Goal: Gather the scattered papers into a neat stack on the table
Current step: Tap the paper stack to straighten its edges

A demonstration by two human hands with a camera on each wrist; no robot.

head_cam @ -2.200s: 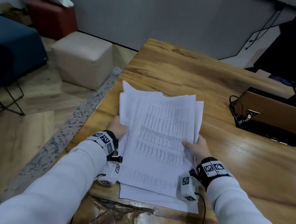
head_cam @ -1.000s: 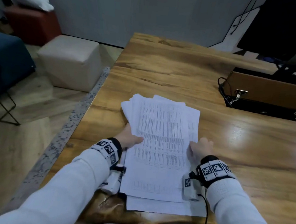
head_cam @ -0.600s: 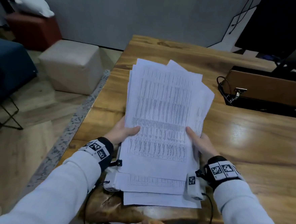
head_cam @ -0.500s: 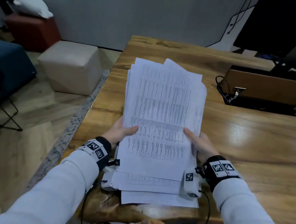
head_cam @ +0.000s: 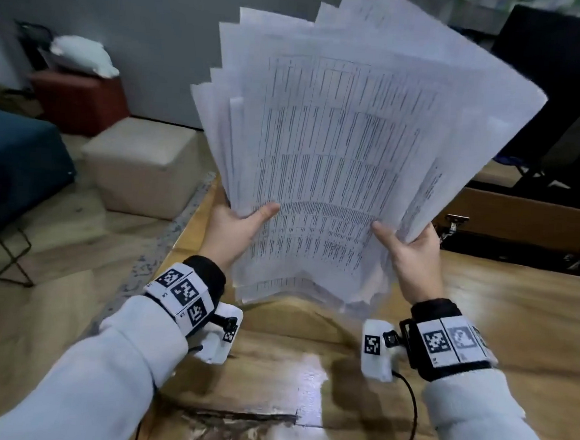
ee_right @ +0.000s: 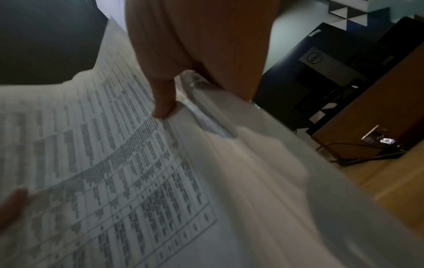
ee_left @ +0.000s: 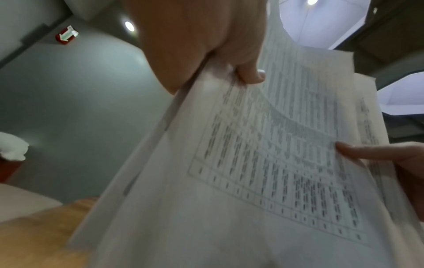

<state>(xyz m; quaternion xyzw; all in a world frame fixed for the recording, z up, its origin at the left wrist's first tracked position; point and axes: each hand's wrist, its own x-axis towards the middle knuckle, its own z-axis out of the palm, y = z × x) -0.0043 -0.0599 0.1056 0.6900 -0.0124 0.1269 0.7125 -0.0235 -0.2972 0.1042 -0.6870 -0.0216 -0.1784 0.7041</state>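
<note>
A bundle of white printed papers [head_cam: 337,161] stands nearly upright above the wooden table [head_cam: 515,321], its sheets fanned out unevenly at the top and its lower edge near the tabletop. My left hand [head_cam: 236,230] grips the bundle's left side, thumb on the front sheet. My right hand [head_cam: 406,248] grips the right side the same way. In the left wrist view the left thumb [ee_left: 250,72] presses on the papers [ee_left: 263,163]. The right wrist view shows the right thumb [ee_right: 162,101] on the top sheet of the papers [ee_right: 128,172]. The fingers behind the bundle are hidden.
A brown case [head_cam: 529,219] with a metal latch and black cables lies on the table to the right, behind it a dark monitor [head_cam: 565,84]. Left of the table, on the floor, stand a beige pouf [head_cam: 141,164], a red pouf [head_cam: 81,98] and a blue sofa [head_cam: 14,162].
The papers lay flat on the table under both hands, then were lifted. Now they are raised higher and tipped nearly upright, with the sheets fanned out more at the top.
</note>
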